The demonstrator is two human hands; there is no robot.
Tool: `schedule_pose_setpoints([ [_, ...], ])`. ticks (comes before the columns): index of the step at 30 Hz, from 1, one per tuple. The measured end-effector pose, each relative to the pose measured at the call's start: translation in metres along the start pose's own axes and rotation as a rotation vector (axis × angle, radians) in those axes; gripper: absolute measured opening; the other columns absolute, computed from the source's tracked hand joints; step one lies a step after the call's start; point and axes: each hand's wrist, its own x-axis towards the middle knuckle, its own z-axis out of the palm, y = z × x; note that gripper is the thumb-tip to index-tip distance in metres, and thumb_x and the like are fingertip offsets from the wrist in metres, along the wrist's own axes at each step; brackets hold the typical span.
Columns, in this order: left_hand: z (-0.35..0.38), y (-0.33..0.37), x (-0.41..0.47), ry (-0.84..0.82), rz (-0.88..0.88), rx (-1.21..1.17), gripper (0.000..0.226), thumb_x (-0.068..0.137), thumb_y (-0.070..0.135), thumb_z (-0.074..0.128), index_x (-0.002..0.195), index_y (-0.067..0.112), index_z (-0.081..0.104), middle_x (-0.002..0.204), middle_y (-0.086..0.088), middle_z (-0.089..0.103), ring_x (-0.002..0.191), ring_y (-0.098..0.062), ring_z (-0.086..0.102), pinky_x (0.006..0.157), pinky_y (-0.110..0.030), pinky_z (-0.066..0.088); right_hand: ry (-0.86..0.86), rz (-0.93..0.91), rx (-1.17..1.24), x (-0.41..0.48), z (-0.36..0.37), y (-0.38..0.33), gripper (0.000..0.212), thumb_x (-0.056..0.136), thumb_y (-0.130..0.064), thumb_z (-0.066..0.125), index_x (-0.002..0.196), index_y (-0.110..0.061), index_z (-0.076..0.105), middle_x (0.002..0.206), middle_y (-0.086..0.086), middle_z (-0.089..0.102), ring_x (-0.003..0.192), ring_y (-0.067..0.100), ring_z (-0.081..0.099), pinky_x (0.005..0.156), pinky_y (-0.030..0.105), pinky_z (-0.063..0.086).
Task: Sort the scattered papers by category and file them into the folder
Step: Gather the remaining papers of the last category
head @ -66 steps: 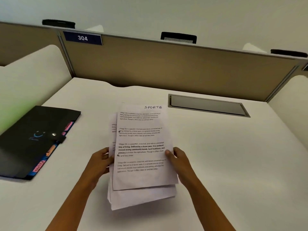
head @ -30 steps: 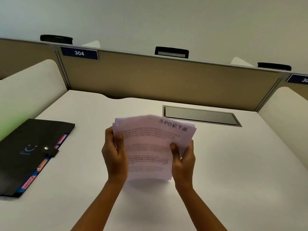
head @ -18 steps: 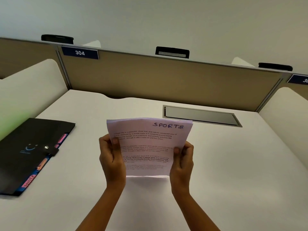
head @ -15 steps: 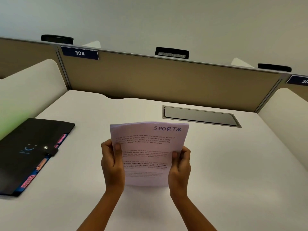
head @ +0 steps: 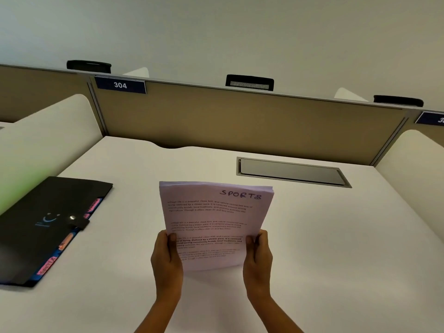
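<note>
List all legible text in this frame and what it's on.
"SPORTS": handwritten on the front sheet of the paper stack.
"304": blue nameplate on the partition.
"3": second nameplate, cut off at the frame edge.
"Village life is a peaceful, close-knit": printed paragraphs on that sheet; rest too small.
Unreadable, blurred: pink tabs and logo on the black folder.

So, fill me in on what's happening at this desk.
A person grips a stack of papers upright at the white desk, left hand and right hand on its sides. The top sheet is headed SPORTS. The black folder lies closed to the left, its coloured tabs showing; the stack is not in it yet.
</note>
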Motion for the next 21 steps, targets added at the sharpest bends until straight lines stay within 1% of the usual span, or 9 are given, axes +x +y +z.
schedule_pose_setpoints([
  [2, -0.003, 0.004, 0.002, 0.001, 0.016, 0.029, 0.016, 0.096, 0.022, 0.037, 0.088, 0.019, 0.051, 0.086, 0.002, 0.060, 0.078, -0.017, 0.060, 0.065, -0.026, 0.053, -0.009, -0.022, -0.012, 0.002, -0.002, -0.001, 0.014, 0.096, -0.038, 0.038, 0.088, -0.031, 0.047, 0.090, -0.010, 0.063, 0.083, 0.018, 0.062, 0.069, 0.022, 0.057],
  [4, -0.005, 0.008, 0.006, 0.020, 0.035, 0.050, 0.017, 0.097, 0.017, 0.037, 0.091, 0.015, 0.052, 0.087, 0.000, 0.060, 0.077, -0.016, 0.060, 0.065, -0.026, 0.051, -0.014, -0.073, -0.037, 0.004, -0.006, -0.003, 0.024, 0.090, -0.058, 0.037, 0.089, -0.037, 0.049, 0.092, -0.014, 0.064, 0.084, 0.014, 0.063, 0.067, 0.018, 0.056],
  [5, -0.006, 0.009, 0.009, 0.034, 0.040, 0.057, 0.017, 0.097, 0.019, 0.037, 0.093, 0.014, 0.053, 0.088, -0.001, 0.061, 0.077, -0.015, 0.060, 0.065, -0.026, 0.051, -0.030, -0.092, -0.038, 0.005, -0.010, -0.006, 0.022, 0.090, -0.056, 0.041, 0.091, -0.037, 0.052, 0.093, -0.015, 0.065, 0.084, 0.012, 0.064, 0.066, 0.017, 0.056],
  [7, -0.009, 0.013, 0.013, 0.061, 0.029, 0.056, 0.022, 0.097, 0.025, 0.037, 0.098, 0.013, 0.055, 0.092, -0.003, 0.062, 0.079, -0.013, 0.060, 0.066, -0.024, 0.050, -0.083, -0.103, -0.030, 0.007, -0.017, -0.009, 0.006, 0.091, -0.035, 0.053, 0.093, -0.031, 0.058, 0.092, -0.016, 0.067, 0.083, 0.010, 0.066, 0.067, 0.018, 0.056],
  [9, -0.013, 0.016, 0.016, 0.099, -0.015, 0.057, 0.026, 0.098, 0.028, 0.038, 0.101, 0.012, 0.058, 0.093, -0.003, 0.063, 0.080, -0.013, 0.060, 0.067, -0.022, 0.049, -0.161, -0.102, -0.015, 0.009, -0.024, -0.010, 0.008, 0.089, -0.024, 0.059, 0.096, -0.023, 0.063, 0.091, -0.015, 0.069, 0.084, 0.010, 0.067, 0.071, 0.019, 0.056],
  [12, -0.023, 0.018, 0.019, 0.157, -0.094, 0.086, 0.026, 0.099, 0.030, 0.038, 0.101, 0.015, 0.059, 0.092, -0.004, 0.063, 0.077, -0.013, 0.060, 0.065, -0.024, 0.050, -0.302, -0.087, -0.022, 0.014, -0.030, -0.011, 0.011, 0.087, -0.018, 0.064, 0.097, -0.020, 0.068, 0.090, -0.013, 0.072, 0.086, 0.010, 0.069, 0.075, 0.018, 0.055],
  [15, -0.038, 0.017, 0.020, 0.194, -0.149, 0.120, 0.027, 0.098, 0.034, 0.039, 0.102, 0.016, 0.059, 0.090, -0.002, 0.063, 0.074, -0.012, 0.060, 0.062, -0.025, 0.050, -0.399, -0.070, -0.048, 0.017, -0.028, -0.012, 0.012, 0.086, -0.011, 0.066, 0.096, -0.017, 0.070, 0.088, -0.010, 0.073, 0.080, 0.013, 0.070, 0.072, 0.024, 0.058],
  [18, -0.055, 0.014, 0.026, 0.142, -0.169, 0.128, 0.026, 0.096, 0.037, 0.042, 0.102, 0.019, 0.060, 0.089, 0.000, 0.065, 0.072, -0.013, 0.063, 0.060, -0.024, 0.052, -0.403, -0.042, -0.060, 0.016, -0.018, -0.013, 0.013, 0.084, -0.011, 0.068, 0.094, -0.019, 0.072, 0.083, -0.010, 0.073, 0.073, 0.014, 0.070, 0.067, 0.024, 0.058],
  [21, -0.074, 0.007, 0.037, 0.087, -0.208, 0.113, 0.023, 0.094, 0.038, 0.046, 0.103, 0.023, 0.062, 0.089, 0.003, 0.067, 0.072, -0.015, 0.066, 0.059, -0.026, 0.055, -0.399, 0.039, -0.030, 0.016, -0.005, -0.015, 0.015, 0.082, -0.010, 0.070, 0.091, -0.021, 0.073, 0.080, -0.011, 0.074, 0.073, 0.012, 0.070, 0.064, 0.021, 0.057],
])
